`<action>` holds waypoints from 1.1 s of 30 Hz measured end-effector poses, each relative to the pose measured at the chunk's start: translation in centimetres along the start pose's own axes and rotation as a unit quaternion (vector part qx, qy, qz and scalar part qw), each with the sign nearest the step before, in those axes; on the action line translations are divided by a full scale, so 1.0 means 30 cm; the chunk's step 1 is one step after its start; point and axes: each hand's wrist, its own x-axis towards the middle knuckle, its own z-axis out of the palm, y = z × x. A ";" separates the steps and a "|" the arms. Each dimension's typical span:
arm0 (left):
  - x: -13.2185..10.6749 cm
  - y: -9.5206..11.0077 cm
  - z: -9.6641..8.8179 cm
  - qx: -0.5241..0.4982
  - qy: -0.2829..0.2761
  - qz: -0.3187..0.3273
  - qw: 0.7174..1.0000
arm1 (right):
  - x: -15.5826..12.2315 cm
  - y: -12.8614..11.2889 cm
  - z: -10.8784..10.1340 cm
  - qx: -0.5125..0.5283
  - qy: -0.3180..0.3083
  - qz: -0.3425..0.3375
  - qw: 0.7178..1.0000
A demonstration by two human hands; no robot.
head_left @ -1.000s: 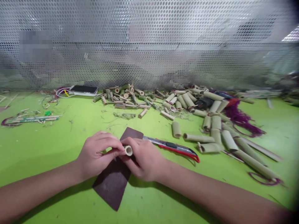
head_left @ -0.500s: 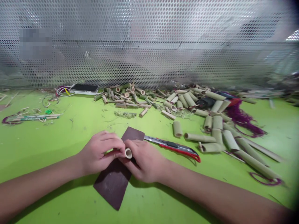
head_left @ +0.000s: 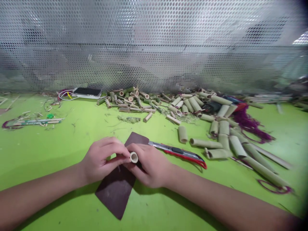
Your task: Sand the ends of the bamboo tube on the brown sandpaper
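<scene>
A short bamboo tube [head_left: 134, 157] is held between both hands, its round open end facing me. The thumb and fingertips of my left hand [head_left: 104, 158] pinch its left side. Bent fingers of my right hand [head_left: 152, 165] close round its right side and hide most of its length. Beneath the hands a dark brown sheet of sandpaper [head_left: 115, 192] lies slanted on the green table [head_left: 60, 154]. A red utility knife [head_left: 179, 150], its blade out, lies just beyond my right hand, the blade tip at the sheet's upper corner.
Cut bamboo pieces [head_left: 223, 141] lie scattered at the right, and a pile of thinner bamboo bits [head_left: 130, 99] sits along the back. Purple thread [head_left: 250, 123] lies at the right. A phone-like device [head_left: 88, 92] with a white cable is at the back left. A perforated metal screen [head_left: 154, 48] stands behind.
The bamboo tube's open end has shifted slightly to the right, and a little more of it shows. Both hands keep their grip almost in place; the knife has not moved.
</scene>
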 end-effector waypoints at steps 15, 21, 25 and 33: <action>0.018 -0.004 -0.014 0.031 -0.025 0.018 0.999 | 0.007 -0.025 0.006 0.051 -0.017 0.056 0.997; 0.028 -0.013 -0.026 0.019 -0.075 0.019 0.997 | 0.006 -0.027 0.006 0.040 -0.041 0.059 0.997; 0.025 -0.016 -0.025 0.002 -0.100 0.007 0.995 | 0.005 -0.027 0.008 0.035 -0.051 0.062 0.996; 0.005 -0.024 -0.028 -0.008 -0.160 -0.042 0.986 | 0.006 -0.030 0.005 0.067 -0.062 0.056 0.994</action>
